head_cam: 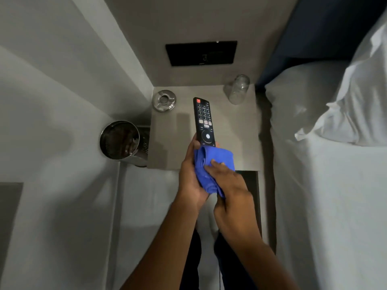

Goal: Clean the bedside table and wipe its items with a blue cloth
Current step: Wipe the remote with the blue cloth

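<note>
Left hand gripping TV remote above table; right hand pressing blue cloth around remote's lower end. Ashtray, glass jar sitting behind.

ashtray, glass flank bare tabletop

Soft blue cloth, shiny metal bin (perforated)
</note>
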### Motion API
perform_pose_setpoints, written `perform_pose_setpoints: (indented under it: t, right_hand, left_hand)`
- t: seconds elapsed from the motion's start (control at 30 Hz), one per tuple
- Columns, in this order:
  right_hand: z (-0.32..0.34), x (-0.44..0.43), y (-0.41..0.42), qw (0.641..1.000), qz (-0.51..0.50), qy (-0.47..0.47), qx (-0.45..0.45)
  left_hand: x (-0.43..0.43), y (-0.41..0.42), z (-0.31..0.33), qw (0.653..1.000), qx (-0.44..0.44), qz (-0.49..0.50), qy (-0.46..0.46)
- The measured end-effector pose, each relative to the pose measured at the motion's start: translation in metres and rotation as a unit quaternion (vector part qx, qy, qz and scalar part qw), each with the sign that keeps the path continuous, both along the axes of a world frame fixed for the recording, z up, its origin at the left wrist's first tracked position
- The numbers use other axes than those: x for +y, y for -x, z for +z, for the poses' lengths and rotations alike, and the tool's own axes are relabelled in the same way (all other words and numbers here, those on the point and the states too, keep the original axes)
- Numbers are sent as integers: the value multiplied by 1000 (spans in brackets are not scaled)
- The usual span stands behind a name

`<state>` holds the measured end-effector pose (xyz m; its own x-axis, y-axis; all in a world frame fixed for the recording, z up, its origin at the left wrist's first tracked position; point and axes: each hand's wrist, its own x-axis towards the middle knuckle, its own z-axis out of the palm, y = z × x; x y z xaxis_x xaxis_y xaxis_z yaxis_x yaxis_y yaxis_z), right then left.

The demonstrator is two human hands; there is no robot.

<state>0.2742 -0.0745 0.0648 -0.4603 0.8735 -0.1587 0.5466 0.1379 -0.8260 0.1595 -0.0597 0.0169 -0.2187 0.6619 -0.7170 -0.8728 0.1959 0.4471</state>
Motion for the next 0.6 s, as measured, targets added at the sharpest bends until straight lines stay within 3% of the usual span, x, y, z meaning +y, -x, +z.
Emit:
perform_pose_setpoints:
  t: [0.07,0.2,0.33,0.43,0.6]
  right_hand:
    - [4,-9,1,1000,12,1,5]
    - [9,-16,-4,999,3,8,-34]
    - [5,0,-11,996,-72,33,-40]
    - [4,33,-4,997,-78,9,-24]
    - [4,80,25,995,-44,-86,-14]
  left_hand:
    - [-2,10,-8,999,0,16,-30]
    - [-8,28,-16,999,30,33,4]
    - [-24,46,-17,992,96,-69,54]
    - [-39,49,-6,960,188,-185,97]
    - [-54,53,1,948,201,-247,22]
